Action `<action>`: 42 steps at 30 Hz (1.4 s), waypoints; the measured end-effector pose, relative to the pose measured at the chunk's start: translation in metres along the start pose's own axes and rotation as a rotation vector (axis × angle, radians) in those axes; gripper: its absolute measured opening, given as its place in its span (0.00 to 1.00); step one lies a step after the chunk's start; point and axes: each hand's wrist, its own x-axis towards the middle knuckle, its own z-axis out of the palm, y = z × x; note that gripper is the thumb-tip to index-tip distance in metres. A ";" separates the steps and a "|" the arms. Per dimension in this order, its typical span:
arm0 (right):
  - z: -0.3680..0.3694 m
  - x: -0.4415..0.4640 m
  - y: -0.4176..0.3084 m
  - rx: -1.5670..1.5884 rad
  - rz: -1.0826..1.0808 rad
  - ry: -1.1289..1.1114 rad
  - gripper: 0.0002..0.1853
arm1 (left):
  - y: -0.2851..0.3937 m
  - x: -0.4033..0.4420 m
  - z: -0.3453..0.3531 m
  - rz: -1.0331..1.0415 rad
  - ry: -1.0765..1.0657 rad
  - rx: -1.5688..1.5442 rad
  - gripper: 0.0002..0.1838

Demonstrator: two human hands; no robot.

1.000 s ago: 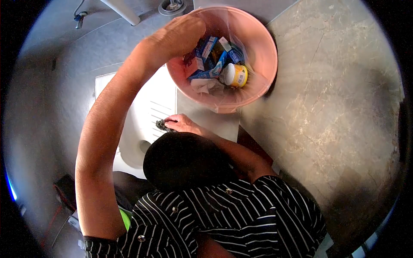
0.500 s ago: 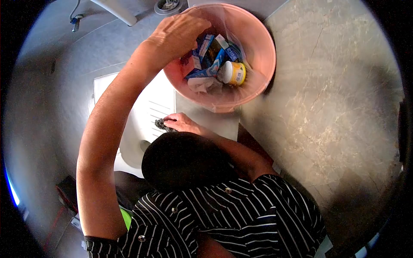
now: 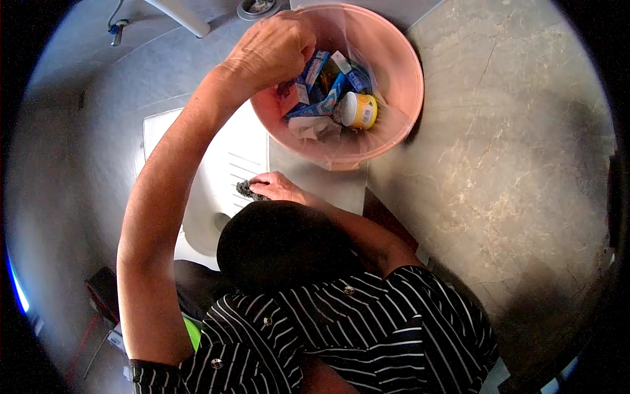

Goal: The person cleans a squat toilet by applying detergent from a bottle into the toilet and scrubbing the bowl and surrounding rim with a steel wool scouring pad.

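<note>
At the upper middle, my left hand (image 3: 272,52) is closed over the left rim of a pink bin (image 3: 401,125), fingers curled inward. The bin has a clear plastic liner and contains blue boxes (image 3: 316,69), crumpled white paper (image 3: 314,127) and a yellow and white tub (image 3: 359,110). Below it, my right hand (image 3: 281,188) is closed on a dark grey scouring pad (image 3: 249,190). The pad touches the ridged surface of a white squat toilet (image 3: 209,154) set in the floor. Part of the pad is hidden under my fingers.
A white pipe (image 3: 178,16) and a floor drain (image 3: 258,8) are at the top. A small tap fitting (image 3: 117,31) hangs at the upper left. Marbled stone floor (image 3: 499,164) stretches along the right. A black rounded shape (image 3: 289,246) covers part of the toilet.
My left hand's fingers have curled tighter at the bin rim. The bin has shifted very slightly right. My right hand and the scouring pad look unmoved.
</note>
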 end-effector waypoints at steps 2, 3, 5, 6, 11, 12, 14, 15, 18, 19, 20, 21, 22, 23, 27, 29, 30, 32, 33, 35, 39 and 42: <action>0.001 0.000 0.001 0.010 -0.024 0.006 0.17 | 0.012 0.005 -0.009 -0.084 -0.151 0.076 0.06; 0.002 0.001 0.003 -0.001 -0.053 0.017 0.16 | 0.016 0.006 -0.012 -0.127 -0.227 0.114 0.07; 0.002 0.002 0.005 -0.023 -0.084 0.022 0.16 | 0.015 0.006 -0.011 -0.112 -0.270 0.080 0.09; 0.001 0.002 0.004 -0.034 -0.086 0.016 0.16 | 0.015 0.004 -0.009 -0.105 -0.293 0.063 0.11; 0.002 0.001 0.004 -0.024 -0.180 0.002 0.16 | 0.002 0.000 -0.002 0.017 -0.057 -0.137 0.14; 0.001 0.001 0.004 -0.066 -0.201 0.004 0.17 | 0.003 0.001 -0.007 -0.004 -0.075 -0.171 0.15; 0.000 0.001 0.004 -0.109 -0.161 -0.039 0.16 | -0.001 0.003 -0.008 0.001 -0.104 -0.145 0.15; -0.003 -0.001 -0.001 -0.111 -0.098 -0.084 0.16 | 0.000 0.005 -0.012 0.004 -0.119 -0.131 0.15; -0.001 0.001 0.002 -0.125 -0.142 -0.048 0.17 | 0.000 0.007 -0.028 -0.035 -0.263 -0.126 0.25; 0.001 0.002 0.007 -0.132 -0.193 -0.008 0.18 | 0.003 0.008 -0.033 -0.041 -0.198 -0.210 0.18; 0.001 0.003 0.013 -0.137 -0.173 -0.020 0.18 | 0.009 0.008 -0.037 -0.047 -0.133 -0.290 0.11; 0.001 0.003 0.014 -0.142 -0.152 -0.030 0.18 | 0.013 0.007 -0.040 -0.052 -0.067 -0.370 0.06; 0.001 0.003 0.015 -0.148 -0.132 -0.039 0.18 | 0.014 0.006 -0.042 -0.077 -0.069 -0.365 0.07; 0.001 0.003 0.016 -0.144 -0.156 -0.031 0.18 | 0.015 0.005 -0.043 -0.100 -0.070 -0.361 0.07; -0.004 0.000 -0.004 -0.233 -0.147 -0.098 0.15 | 0.020 0.003 -0.048 -0.021 0.105 -0.410 0.06; -0.005 0.000 -0.007 -0.264 -0.155 -0.105 0.14 | 0.014 -0.001 -0.044 -0.218 0.082 -0.653 0.12; -0.004 0.001 -0.003 -0.247 -0.192 -0.070 0.13 | 0.013 -0.002 -0.044 -0.317 0.069 -0.774 0.17; -0.003 0.001 0.004 -0.259 -0.260 -0.033 0.12 | 0.011 -0.004 -0.050 -0.593 0.101 -1.412 0.31; -0.003 -0.001 -0.001 -0.289 -0.290 -0.030 0.12 | 0.011 -0.005 -0.055 -0.729 0.117 -1.731 0.38; -0.006 -0.006 -0.012 -0.333 -0.320 -0.042 0.12 | 0.009 -0.020 -0.060 -0.615 0.106 -2.034 0.48; 0.001 -0.009 -0.017 -0.307 -0.258 0.024 0.15 | -0.007 -0.069 -0.049 -0.490 0.189 -2.314 0.47; 0.003 -0.007 -0.027 -0.430 -0.474 0.041 0.18 | -0.012 -0.106 -0.045 -0.453 0.371 -2.384 0.50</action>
